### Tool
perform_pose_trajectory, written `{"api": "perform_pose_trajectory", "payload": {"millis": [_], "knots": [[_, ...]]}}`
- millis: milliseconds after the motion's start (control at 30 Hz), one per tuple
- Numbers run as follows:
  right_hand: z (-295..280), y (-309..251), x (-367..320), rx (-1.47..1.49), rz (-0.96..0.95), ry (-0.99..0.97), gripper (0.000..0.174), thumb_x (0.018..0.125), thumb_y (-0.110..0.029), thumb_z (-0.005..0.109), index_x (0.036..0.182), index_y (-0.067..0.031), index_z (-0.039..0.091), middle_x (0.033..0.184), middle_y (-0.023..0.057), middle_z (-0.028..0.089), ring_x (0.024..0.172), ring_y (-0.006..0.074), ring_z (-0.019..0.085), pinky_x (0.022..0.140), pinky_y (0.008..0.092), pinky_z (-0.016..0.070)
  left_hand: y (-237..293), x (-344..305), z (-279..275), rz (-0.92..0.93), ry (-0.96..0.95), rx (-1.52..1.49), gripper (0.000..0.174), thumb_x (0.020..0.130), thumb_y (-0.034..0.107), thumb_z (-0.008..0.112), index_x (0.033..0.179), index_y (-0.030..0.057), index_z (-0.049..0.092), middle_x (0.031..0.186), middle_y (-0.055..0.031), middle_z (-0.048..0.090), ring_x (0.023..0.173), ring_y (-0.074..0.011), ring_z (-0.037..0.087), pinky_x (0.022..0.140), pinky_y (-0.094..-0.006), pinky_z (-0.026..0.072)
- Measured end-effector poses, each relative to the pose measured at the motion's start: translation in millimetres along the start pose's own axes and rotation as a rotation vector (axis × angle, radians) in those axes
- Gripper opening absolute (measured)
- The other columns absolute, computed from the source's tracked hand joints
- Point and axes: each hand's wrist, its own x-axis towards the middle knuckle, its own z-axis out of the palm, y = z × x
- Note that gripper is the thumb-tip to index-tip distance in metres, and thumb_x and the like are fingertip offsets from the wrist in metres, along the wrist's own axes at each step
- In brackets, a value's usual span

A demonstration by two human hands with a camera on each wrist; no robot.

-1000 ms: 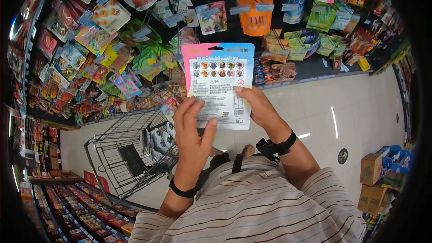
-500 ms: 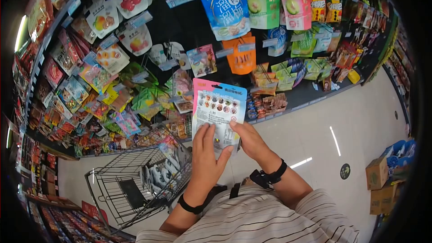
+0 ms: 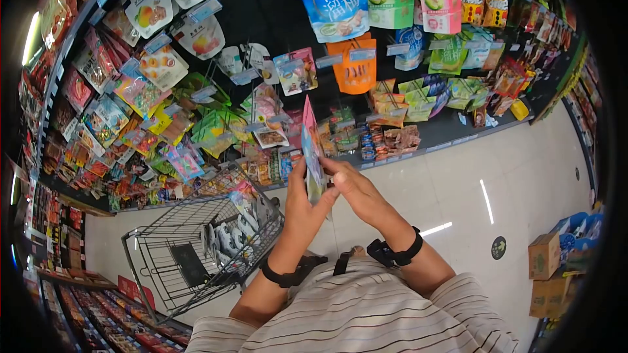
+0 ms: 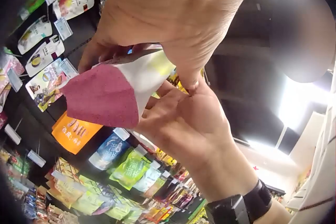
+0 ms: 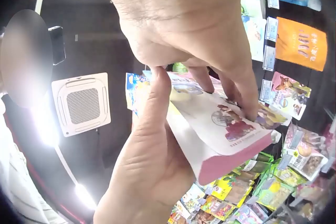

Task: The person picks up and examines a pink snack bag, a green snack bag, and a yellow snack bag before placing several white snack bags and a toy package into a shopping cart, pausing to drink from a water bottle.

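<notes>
A pouch (image 3: 310, 147), pink at the top, stands edge-on to the head view between both hands. My left hand (image 3: 305, 204) grips its lower part, thumb on one side and fingers on the other. On the opposite face, the fingers of my right hand (image 3: 356, 191) lie against the pouch, fairly straight, with the palm turned toward it. In the right wrist view, the pouch (image 5: 215, 129) shows a white face with printed cartoon figures and a pink edge. In the left wrist view, its pink end (image 4: 102, 98) points toward the camera.
Ahead is a dark shelf wall hung with snack bags, among them an orange pouch (image 3: 353, 68) and a blue pouch (image 3: 332, 3). A wire shopping cart (image 3: 190, 242) with packages inside stands at left. Cardboard boxes (image 3: 544, 255) are stacked at right on the pale floor (image 3: 432, 189).
The pouch has turned from its printed back facing the head camera to edge-on. Both hands came lower and closer together, and the right hand shifted from the pouch's right edge onto its face.
</notes>
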Motion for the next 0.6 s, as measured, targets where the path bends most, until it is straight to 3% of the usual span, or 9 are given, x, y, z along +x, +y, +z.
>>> {"api": "perform_pose_trajectory", "payload": {"millis": [33, 133, 167, 300, 367, 433, 600], "knots": [[0.5, -4.4, -0.6, -0.003, 0.011, -0.003, 0.065, 0.107, -0.048, 0.042, 0.146, 0.0033, 0.046, 0.143, 0.0209, 0.049, 0.134, 0.0297, 0.047, 0.111, 0.0356, 0.0366, -1.6, 0.4, -1.2, 0.064, 0.021, 0.053, 0.069, 0.091, 0.024, 0.075, 0.144, -0.0032, 0.040, 0.134, -0.0213, 0.054, 0.121, -0.0309, 0.056, 0.103, -0.0397, 0.0443], [3.1, -8.0, -1.1, -0.033, 0.029, -0.017, 0.062, 0.107, -0.047, 0.043, 0.144, 0.0028, 0.049, 0.141, 0.0198, 0.050, 0.131, 0.0290, 0.049, 0.107, 0.0353, 0.0407, -2.3, -0.3, -6.4, -0.094, 0.022, -0.292, 0.051, 0.099, 0.020, 0.062, 0.141, -0.0032, 0.045, 0.128, -0.0150, 0.059, 0.117, -0.0233, 0.058, 0.102, -0.0364, 0.0447], [3.1, -4.6, -0.7, -0.057, 0.024, -0.024, 0.061, 0.107, -0.046, 0.042, 0.142, 0.0032, 0.050, 0.140, 0.0187, 0.051, 0.131, 0.0272, 0.049, 0.105, 0.0350, 0.0421, -0.5, -1.4, -8.1, -0.157, 0.055, -0.341, 0.041, 0.103, 0.017, 0.052, 0.139, -0.0026, 0.049, 0.126, -0.0109, 0.061, 0.113, -0.0173, 0.058, 0.099, -0.0329, 0.0461], [3.6, 11.0, 0.0, -0.058, 0.038, -0.019, 0.056, 0.108, -0.044, 0.043, 0.136, 0.0019, 0.057, 0.134, 0.0149, 0.056, 0.124, 0.0224, 0.054, 0.096, 0.0321, 0.0475, -33.2, -0.9, -17.5, -0.418, 0.158, -0.699, 0.039, 0.102, 0.020, 0.051, 0.134, -0.0022, 0.054, 0.118, -0.0106, 0.064, 0.099, -0.0194, 0.065, 0.088, -0.0335, 0.0517], [0.9, 17.8, 1.0, 0.001, 0.087, -0.004, 0.053, 0.107, -0.043, 0.045, 0.132, 0.0014, 0.059, 0.130, 0.0130, 0.059, 0.118, 0.0199, 0.057, 0.091, 0.0308, 0.0492, -57.7, -5.2, -20.7, -0.333, 0.127, -0.745, 0.038, 0.102, 0.021, 0.051, 0.132, -0.0011, 0.055, 0.118, -0.0115, 0.065, 0.099, -0.0207, 0.066, 0.087, -0.0350, 0.0532], [-2.7, 22.6, 2.5, 0.159, 0.233, 0.066, 0.044, 0.106, -0.037, 0.049, 0.126, 0.0001, 0.062, 0.123, 0.0105, 0.064, 0.110, 0.0181, 0.061, 0.085, 0.0303, 0.0509, -54.9, -2.5, -25.0, -0.484, 0.142, -1.032, 0.037, 0.101, 0.021, 0.051, 0.130, -0.0004, 0.056, 0.118, -0.0125, 0.066, 0.103, -0.0229, 0.068, 0.089, -0.0383, 0.0549], [-35.9, 33.5, 13.6, 0.112, 0.217, 0.221, 0.040, 0.105, -0.031, 0.050, 0.126, 0.0013, 0.061, 0.119, 0.0105, 0.066, 0.107, 0.0185, 0.063, 0.084, 0.0301, 0.0509, -58.0, -3.2, -32.2, -0.541, 0.148, -1.132, 0.037, 0.101, 0.022, 0.052, 0.127, -0.0034, 0.056, 0.119, -0.0142, 0.067, 0.106, -0.0244, 0.068, 0.091, -0.0391, 0.0559]]}}
